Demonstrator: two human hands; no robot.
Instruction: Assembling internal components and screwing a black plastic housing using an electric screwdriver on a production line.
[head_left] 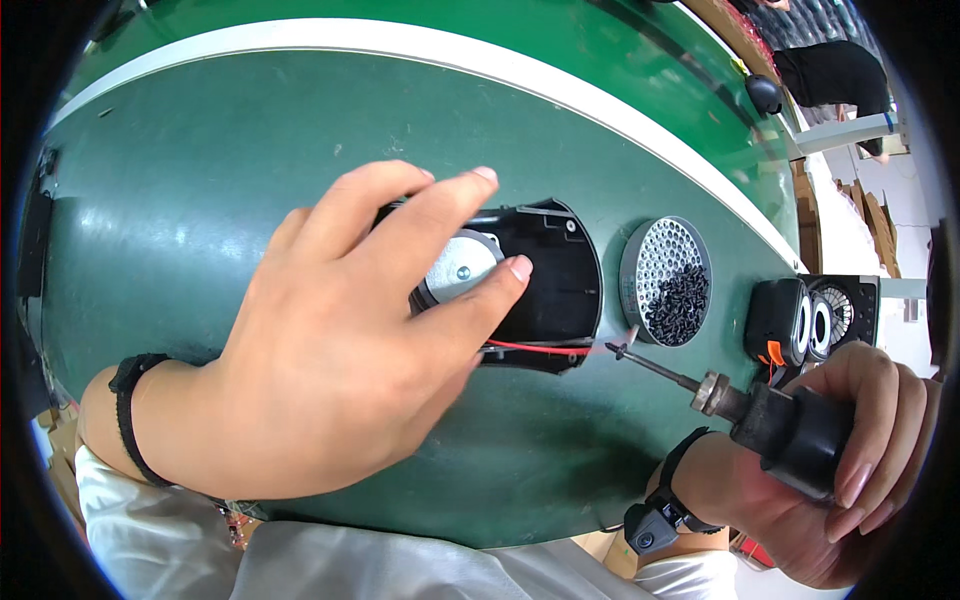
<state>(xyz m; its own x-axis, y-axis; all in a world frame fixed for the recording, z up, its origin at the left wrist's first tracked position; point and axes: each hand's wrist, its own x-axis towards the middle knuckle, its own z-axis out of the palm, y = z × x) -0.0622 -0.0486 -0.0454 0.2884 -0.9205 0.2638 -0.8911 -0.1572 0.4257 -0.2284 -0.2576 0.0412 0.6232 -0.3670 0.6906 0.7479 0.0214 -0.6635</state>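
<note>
A black case [555,285] lay on the green counter [200,130] under the left hand [335,320], its fingers spread wide; the right hand [880,450] gripped a screwdriver [785,432]. Nearby sat a dish [662,242] (dark screws [680,308] inside), beyond it a white strip [300,34] and, farther off, a person [835,75] in black.

No legible text or signs.

The bare left hand [335,320] hides parts of the black curved plastic shell [555,275] and its round silver disc [462,262]; near the shell's right end, the thin red wire [540,348] blurs.
</note>
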